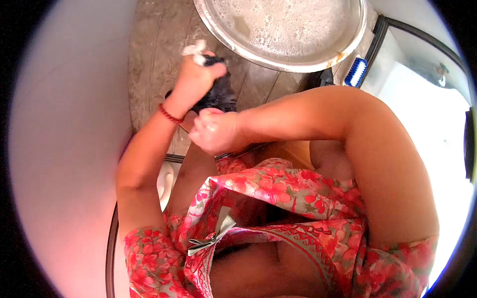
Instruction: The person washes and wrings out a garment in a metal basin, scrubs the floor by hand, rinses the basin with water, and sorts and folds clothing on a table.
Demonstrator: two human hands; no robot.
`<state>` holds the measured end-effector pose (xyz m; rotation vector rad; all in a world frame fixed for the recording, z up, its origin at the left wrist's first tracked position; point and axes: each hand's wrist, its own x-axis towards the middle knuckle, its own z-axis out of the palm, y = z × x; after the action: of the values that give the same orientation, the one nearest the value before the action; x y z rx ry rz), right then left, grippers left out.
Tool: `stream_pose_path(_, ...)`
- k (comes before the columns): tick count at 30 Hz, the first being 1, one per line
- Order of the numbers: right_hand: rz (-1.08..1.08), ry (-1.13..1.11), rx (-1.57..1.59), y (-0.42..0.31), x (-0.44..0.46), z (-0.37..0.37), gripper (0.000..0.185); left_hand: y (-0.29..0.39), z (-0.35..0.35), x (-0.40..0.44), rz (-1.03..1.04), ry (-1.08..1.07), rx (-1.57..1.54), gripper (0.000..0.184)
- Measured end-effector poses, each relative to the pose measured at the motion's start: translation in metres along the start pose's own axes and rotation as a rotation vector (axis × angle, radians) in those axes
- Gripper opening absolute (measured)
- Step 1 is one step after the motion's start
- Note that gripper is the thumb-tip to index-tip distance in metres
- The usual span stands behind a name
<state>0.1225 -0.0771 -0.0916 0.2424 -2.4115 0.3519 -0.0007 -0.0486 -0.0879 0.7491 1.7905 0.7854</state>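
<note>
A dark cloth (222, 94), bunched up, was held between two bare hands on the near left side of a wide metal basin (271, 63), apart from its rim and above the floor (155, 62).

The left hand (191, 82) was at the end of the cloth closer to the basin. Its fingers were curled closed around the cloth, and a small white piece (195, 48) stuck out past them; it was too blurred to tell whether this was fabric or something else. The right hand (213, 133), farther from the basin, was balled into a fist at the cloth's near edge. Its fingers were folded in and seemed to pinch that edge, though blur hid the exact grip. The main dark part of the cloth lay outside both sets of fingers, mostly to the right of the left hand and just beyond the right fist.

Good handling here seemed to call for a firm hold at both ends, with knuckles clear of each other and the loose folds gathered in, so that the cloth did not slip or drag on the floor.

Farther out, the basin held cloudy, foamy water (283, 25). A blue brush with white bristles (355, 73) was just beside the basin, to its near right.
</note>
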Motion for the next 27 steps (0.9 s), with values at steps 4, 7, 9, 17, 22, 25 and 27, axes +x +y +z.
stream_pose_path(4,0.027,-0.189,0.071,-0.013,-0.019,0.001,0.019,-0.025,0.004,-0.011,0.015,-0.076,0.107,0.031)
stream_pose_path(7,0.080,-0.093,0.194,0.010,-0.018,-0.022,0.015,-0.054,-0.021,-0.021,-0.160,-0.011,-0.295,0.017)
stream_pose_path(9,0.434,-0.051,0.338,0.022,-0.011,-0.043,0.020,-0.046,-0.043,-0.039,-0.420,-0.028,-0.560,0.020)
stream_pose_path(17,0.914,0.202,0.875,0.029,-0.028,-0.085,0.042,-0.024,-0.093,-0.062,-0.199,-0.194,-1.159,0.024)
stream_pose_path(22,0.946,0.051,0.565,0.032,-0.071,-0.088,0.063,-0.046,-0.085,-0.062,-0.237,-0.353,-1.069,0.042)
stream_pose_path(25,1.058,-0.108,0.322,0.031,-0.088,-0.090,0.055,-0.057,-0.069,-0.065,-0.369,-0.307,-1.055,0.045)
stream_pose_path(27,0.960,-0.294,0.128,0.030,-0.094,-0.090,0.052,-0.061,-0.066,-0.063,-0.413,-0.413,-1.033,0.048)
